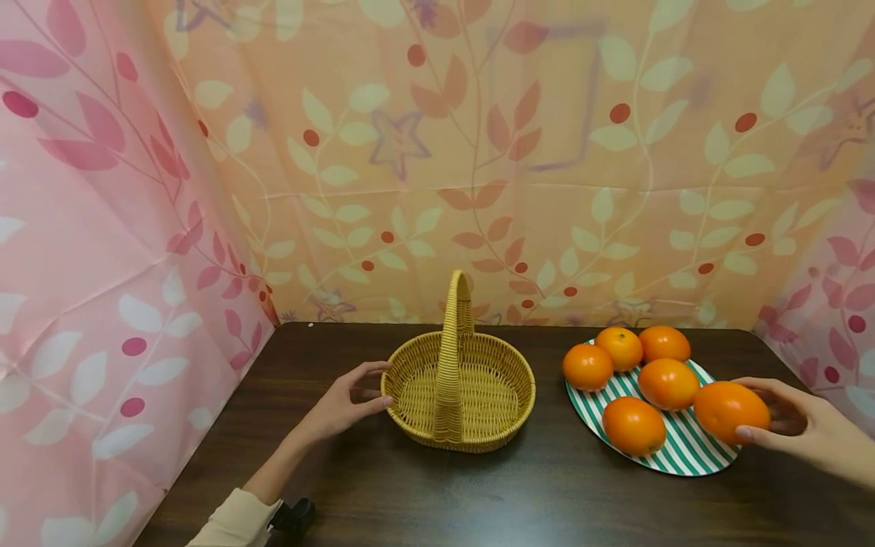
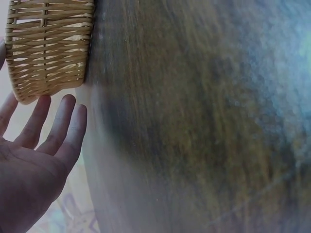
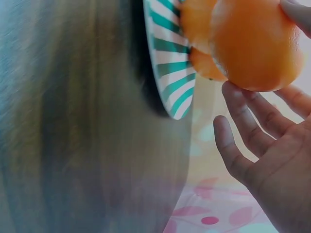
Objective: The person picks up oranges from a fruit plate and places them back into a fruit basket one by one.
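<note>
At the right, my right hand [image 1: 796, 422] holds an orange [image 1: 731, 412] between thumb and fingertips, over the right side of a green-and-white striped plate [image 1: 704, 456]. In the right wrist view the fingertips press the underside of this orange [image 3: 255, 43], and the thumb lies along its upper side. Several more oranges [image 1: 634, 426] rest on the plate. My left hand [image 1: 349, 403] is at the left side of a yellow wicker basket [image 1: 447, 380] with a tall arched handle. Its thumb and fingertips touch the rim, with the fingers [image 2: 63, 121] mostly straight. Nothing lies inside the basket.
Basket and plate stand on a dark wooden table [image 1: 533, 494], the plate to the right of the basket. Patterned cloth [image 1: 437, 167] hangs behind the table and along both sides. A black strap [image 1: 292, 520] is on the left wrist.
</note>
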Action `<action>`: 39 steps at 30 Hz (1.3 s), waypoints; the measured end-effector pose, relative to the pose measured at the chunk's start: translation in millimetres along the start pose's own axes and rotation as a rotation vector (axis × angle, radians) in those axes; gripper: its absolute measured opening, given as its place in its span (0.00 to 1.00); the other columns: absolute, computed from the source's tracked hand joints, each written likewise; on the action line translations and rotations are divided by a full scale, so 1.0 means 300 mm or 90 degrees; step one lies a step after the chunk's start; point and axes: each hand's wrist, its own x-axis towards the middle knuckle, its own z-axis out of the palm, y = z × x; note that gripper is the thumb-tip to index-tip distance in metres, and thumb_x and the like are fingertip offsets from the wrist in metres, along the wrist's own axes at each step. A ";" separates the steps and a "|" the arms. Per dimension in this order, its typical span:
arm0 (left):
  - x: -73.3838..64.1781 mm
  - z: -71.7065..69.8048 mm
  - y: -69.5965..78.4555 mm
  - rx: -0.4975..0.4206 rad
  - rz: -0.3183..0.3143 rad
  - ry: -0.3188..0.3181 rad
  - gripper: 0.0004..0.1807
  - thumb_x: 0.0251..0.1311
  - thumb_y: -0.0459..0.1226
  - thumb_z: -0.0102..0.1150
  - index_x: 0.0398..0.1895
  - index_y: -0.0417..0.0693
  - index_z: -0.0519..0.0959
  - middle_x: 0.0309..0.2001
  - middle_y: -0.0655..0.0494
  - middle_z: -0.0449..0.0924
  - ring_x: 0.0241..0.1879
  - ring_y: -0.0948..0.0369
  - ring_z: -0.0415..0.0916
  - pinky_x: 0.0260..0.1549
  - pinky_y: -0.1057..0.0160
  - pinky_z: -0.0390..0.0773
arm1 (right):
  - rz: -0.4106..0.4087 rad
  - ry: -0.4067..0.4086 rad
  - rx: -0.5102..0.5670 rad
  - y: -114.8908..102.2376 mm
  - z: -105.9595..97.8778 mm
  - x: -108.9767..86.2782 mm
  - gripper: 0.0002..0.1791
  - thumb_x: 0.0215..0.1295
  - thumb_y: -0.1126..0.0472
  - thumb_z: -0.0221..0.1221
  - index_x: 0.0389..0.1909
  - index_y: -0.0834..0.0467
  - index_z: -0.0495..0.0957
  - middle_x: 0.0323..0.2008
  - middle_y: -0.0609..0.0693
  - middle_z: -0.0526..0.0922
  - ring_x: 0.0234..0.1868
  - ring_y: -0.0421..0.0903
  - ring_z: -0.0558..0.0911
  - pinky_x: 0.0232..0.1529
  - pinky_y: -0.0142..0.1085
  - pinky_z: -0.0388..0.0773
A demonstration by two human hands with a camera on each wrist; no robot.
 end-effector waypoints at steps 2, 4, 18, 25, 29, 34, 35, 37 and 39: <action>0.000 0.000 0.001 0.000 0.001 -0.002 0.32 0.68 0.37 0.66 0.72 0.42 0.68 0.68 0.36 0.67 0.53 0.41 0.80 0.47 0.53 0.83 | -0.012 0.001 0.005 -0.013 -0.003 0.011 0.32 0.58 0.72 0.72 0.62 0.69 0.69 0.48 0.27 0.77 0.38 0.36 0.84 0.34 0.25 0.81; 0.001 -0.001 0.002 0.000 0.005 -0.004 0.31 0.68 0.37 0.66 0.72 0.42 0.68 0.68 0.35 0.67 0.53 0.40 0.79 0.47 0.53 0.83 | -0.025 -0.004 0.014 -0.028 -0.006 0.024 0.33 0.58 0.73 0.71 0.63 0.68 0.69 0.49 0.28 0.78 0.39 0.37 0.85 0.34 0.26 0.81; -0.003 -0.004 0.004 -0.010 0.013 -0.006 0.31 0.69 0.36 0.65 0.72 0.41 0.67 0.68 0.35 0.66 0.53 0.40 0.80 0.47 0.54 0.83 | -0.025 0.013 -0.003 -0.111 -0.061 0.119 0.35 0.58 0.72 0.72 0.66 0.65 0.69 0.47 0.30 0.80 0.38 0.36 0.84 0.34 0.24 0.80; 0.001 -0.004 -0.001 -0.013 0.013 -0.007 0.31 0.68 0.36 0.66 0.72 0.40 0.68 0.68 0.35 0.67 0.52 0.41 0.80 0.47 0.54 0.83 | -0.019 -0.010 0.013 -0.182 -0.048 0.187 0.35 0.59 0.70 0.72 0.67 0.63 0.69 0.48 0.34 0.81 0.41 0.36 0.84 0.37 0.24 0.80; 0.003 -0.004 -0.002 -0.013 0.014 -0.007 0.31 0.68 0.35 0.66 0.72 0.40 0.67 0.68 0.35 0.66 0.52 0.40 0.80 0.47 0.55 0.83 | -0.037 -0.031 0.021 -0.222 -0.030 0.225 0.36 0.60 0.69 0.71 0.69 0.61 0.69 0.49 0.38 0.82 0.43 0.37 0.84 0.39 0.25 0.80; 0.002 -0.004 0.001 -0.011 0.010 -0.008 0.31 0.68 0.35 0.65 0.72 0.40 0.67 0.69 0.34 0.66 0.52 0.40 0.80 0.47 0.56 0.83 | -0.050 -0.054 0.030 -0.264 0.001 0.267 0.36 0.61 0.68 0.71 0.70 0.58 0.69 0.51 0.45 0.83 0.44 0.40 0.84 0.42 0.27 0.80; 0.003 -0.004 0.001 -0.012 0.009 -0.008 0.31 0.68 0.36 0.65 0.72 0.41 0.67 0.68 0.34 0.65 0.52 0.40 0.80 0.46 0.56 0.83 | -0.051 -0.054 0.032 -0.272 0.008 0.276 0.36 0.61 0.67 0.71 0.70 0.57 0.70 0.51 0.46 0.82 0.45 0.41 0.83 0.42 0.27 0.79; 0.003 -0.004 0.000 -0.014 0.008 -0.008 0.32 0.68 0.36 0.66 0.72 0.41 0.67 0.68 0.34 0.66 0.52 0.40 0.80 0.46 0.56 0.83 | -0.052 -0.048 0.033 -0.286 0.022 0.293 0.36 0.60 0.67 0.72 0.70 0.55 0.71 0.53 0.47 0.81 0.46 0.40 0.82 0.43 0.27 0.79; 0.004 -0.003 -0.002 -0.013 0.010 -0.010 0.32 0.68 0.35 0.65 0.72 0.40 0.67 0.68 0.33 0.66 0.52 0.40 0.80 0.46 0.56 0.83 | -0.055 -0.044 0.044 -0.298 0.037 0.309 0.36 0.59 0.67 0.73 0.69 0.53 0.72 0.55 0.47 0.80 0.47 0.40 0.82 0.43 0.28 0.80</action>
